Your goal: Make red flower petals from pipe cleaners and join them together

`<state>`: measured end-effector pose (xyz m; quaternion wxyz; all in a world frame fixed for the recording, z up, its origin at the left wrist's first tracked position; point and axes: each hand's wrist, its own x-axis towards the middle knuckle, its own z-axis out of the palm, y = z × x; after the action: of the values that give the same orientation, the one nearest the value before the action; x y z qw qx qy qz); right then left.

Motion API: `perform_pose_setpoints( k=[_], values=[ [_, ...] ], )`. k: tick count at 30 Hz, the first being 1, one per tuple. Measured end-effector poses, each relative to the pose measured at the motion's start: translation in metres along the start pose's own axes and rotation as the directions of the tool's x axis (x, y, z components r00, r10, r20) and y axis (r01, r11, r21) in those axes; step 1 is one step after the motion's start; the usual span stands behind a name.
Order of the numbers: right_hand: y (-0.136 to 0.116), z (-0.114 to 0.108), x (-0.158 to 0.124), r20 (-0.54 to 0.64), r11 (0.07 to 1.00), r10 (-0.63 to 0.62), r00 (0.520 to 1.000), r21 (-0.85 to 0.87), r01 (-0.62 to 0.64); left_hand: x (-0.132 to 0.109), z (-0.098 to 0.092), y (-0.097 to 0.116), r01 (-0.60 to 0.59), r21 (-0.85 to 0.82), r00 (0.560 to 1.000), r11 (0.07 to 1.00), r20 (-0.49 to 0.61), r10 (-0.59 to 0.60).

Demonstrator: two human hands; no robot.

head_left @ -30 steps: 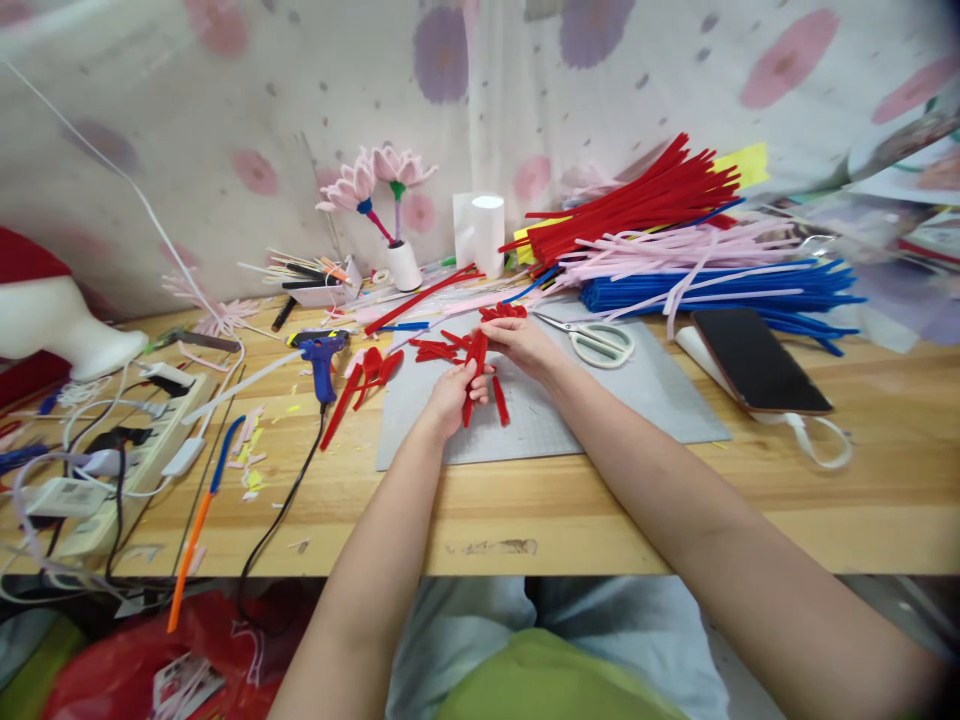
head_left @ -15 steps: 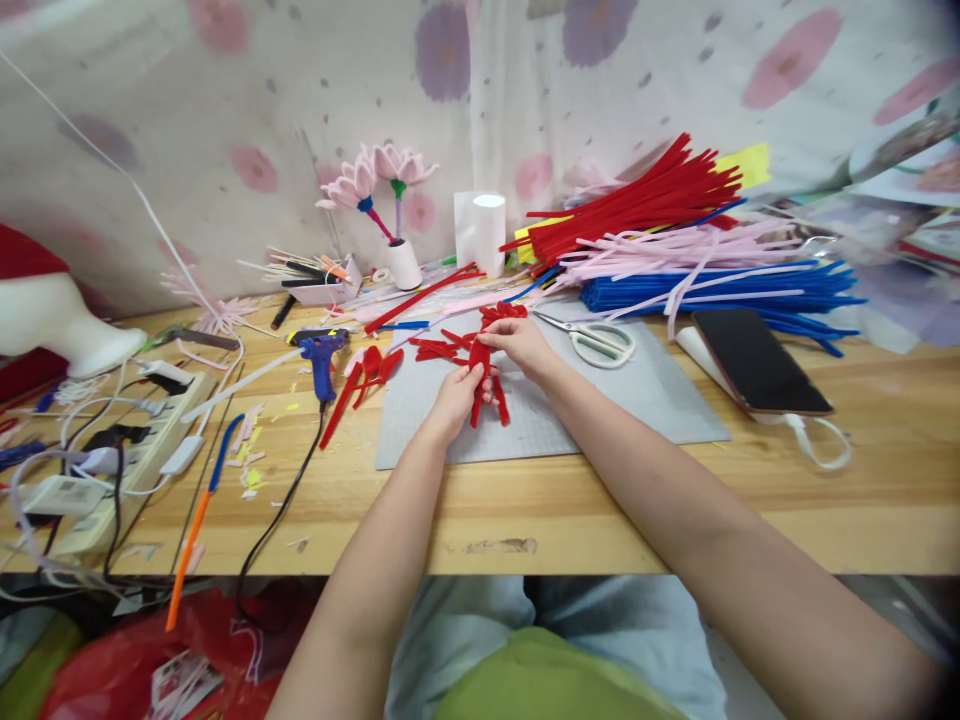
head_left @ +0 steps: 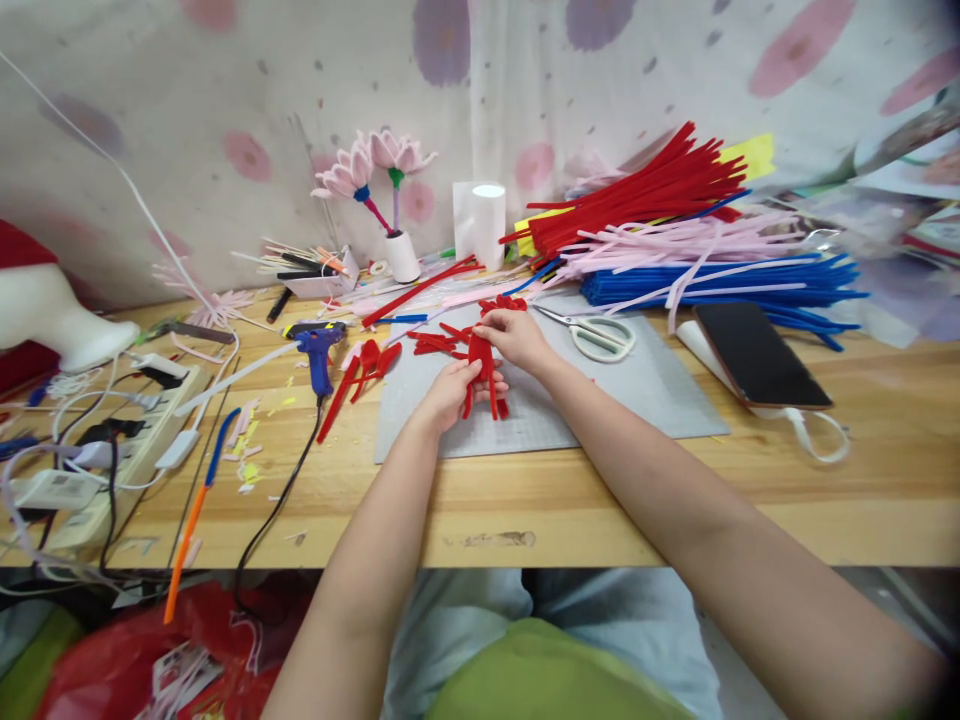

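Observation:
Over the grey mat [head_left: 622,400], my left hand [head_left: 452,393] closes its fingers on a red pipe cleaner piece [head_left: 481,362], flattened like a petal with loose ends hanging below. The thumb and fingertips of my right hand [head_left: 516,338] pinch the upper end of the same piece. Just left of it on the mat lie short red pipe cleaner pieces [head_left: 433,344]. More red pieces [head_left: 501,303] show behind my right hand, partly hidden by it. To the right rest scissors [head_left: 600,338] with pale handles.
A blue glue gun [head_left: 319,362] stands at left beside red petal pieces [head_left: 367,362]. Farther left are a power strip [head_left: 142,460] and cables. Bundles of red [head_left: 637,205], pink and blue pipe cleaners [head_left: 720,285] lie at back right. A phone [head_left: 761,355] sits right.
Both hands stay on the red piece, which is turned slightly, its loose ends now hanging closer together. The whole view has shifted a little.

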<state>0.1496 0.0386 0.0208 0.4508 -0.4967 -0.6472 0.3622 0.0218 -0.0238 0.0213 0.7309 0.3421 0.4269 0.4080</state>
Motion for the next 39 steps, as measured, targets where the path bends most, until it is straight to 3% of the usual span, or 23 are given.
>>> perform_pose_setpoints(
  k=[2, 6, 8, 14, 19, 23, 26, 35, 39],
  values=[
    [0.002, -0.001, 0.0, 0.042, 0.999, -0.008, 0.999, 0.035, 0.007, 0.0, -0.001, 0.0, 0.011, -0.023, 1.0, 1.0, -0.005, -0.011],
    [0.006, -0.007, 0.0, 0.282, 0.953, 0.061, 0.957, 0.27, -0.14, 0.003, -0.002, -0.001, -0.006, -0.067, 1.0, 0.998, 0.003, 0.006],
    [0.006, -0.01, 0.0, 0.326, 0.926, 0.085, 0.941, 0.323, -0.196, 0.004, -0.004, 0.0, -0.003, -0.069, 1.0, 0.998, 0.01, 0.004],
    [0.001, -0.011, 0.001, 0.303, 0.935, 0.089, 0.949, 0.303, -0.184, 0.005, -0.012, 0.001, 0.023, -0.107, 0.996, 0.994, 0.085, -0.014],
    [0.003, -0.01, -0.001, 0.381, 0.885, 0.142, 0.914, 0.365, -0.289, 0.007, -0.013, -0.002, 0.002, -0.082, 0.998, 0.997, 0.063, 0.004],
    [0.006, -0.011, 0.0, 0.393, 0.851, 0.164, 0.905, 0.408, -0.332, 0.006, -0.012, 0.001, -0.021, -0.029, 1.0, 0.999, -0.016, 0.021],
    [0.006, -0.012, 0.0, 0.393, 0.832, 0.173, 0.903, 0.432, -0.348, 0.003, -0.013, 0.005, -0.019, -0.016, 1.0, 1.0, 0.001, 0.02],
    [-0.001, -0.006, -0.003, 0.318, 0.867, 0.156, 0.935, 0.41, -0.284, 0.006, -0.014, -0.001, -0.012, -0.027, 0.99, 1.0, 0.137, 0.015],
    [-0.005, -0.006, -0.004, 0.297, 0.928, 0.12, 0.947, 0.305, -0.213, 0.011, -0.015, -0.004, -0.077, 0.009, 0.994, 0.997, 0.076, 0.076]
  ],
)
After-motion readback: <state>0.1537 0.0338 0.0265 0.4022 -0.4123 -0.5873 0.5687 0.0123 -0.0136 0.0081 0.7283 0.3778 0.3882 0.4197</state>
